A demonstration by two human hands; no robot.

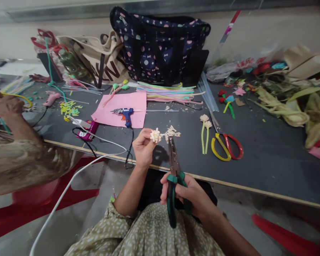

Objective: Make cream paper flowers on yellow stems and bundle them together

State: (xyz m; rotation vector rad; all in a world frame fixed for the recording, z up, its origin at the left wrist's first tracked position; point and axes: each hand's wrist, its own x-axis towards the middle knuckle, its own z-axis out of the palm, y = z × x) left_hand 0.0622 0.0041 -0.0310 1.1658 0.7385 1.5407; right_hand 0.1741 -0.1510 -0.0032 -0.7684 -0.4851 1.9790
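**One flower in hand, two lying on the bench**

We are looking at work that appears to be partway along. Our left hand (143, 145) is pinching a small pale flower (156, 135) between thumb and fingers, holding it just above the near part of the bench (269, 163). Our right hand (189, 192) is gripping the green-and-black handles of the pliers (174, 161), whose narrow tips are pointing away from us, toward a little heap of loose pale pieces (172, 132). We are not managing to tell whether the tips are nipping a piece — they are overlapping the heap's near edge.

As for progress, two pale flowers (207, 124) are lying to the right on yellow-green stems, and we are judging those to be finished or close to it. The one in our fingers is already showing a ring of stubby petals, but we are seeing no such yellow-green stem on it; that part is probably remaining, perhaps with more petals. Loose pieces are waiting beside it, so supplies are not running out.

Beyond, the blue glue gun (127, 115) is resting on a pink sheet (137, 101), and the scissors (217, 126) are lying beside the stemmed pair.
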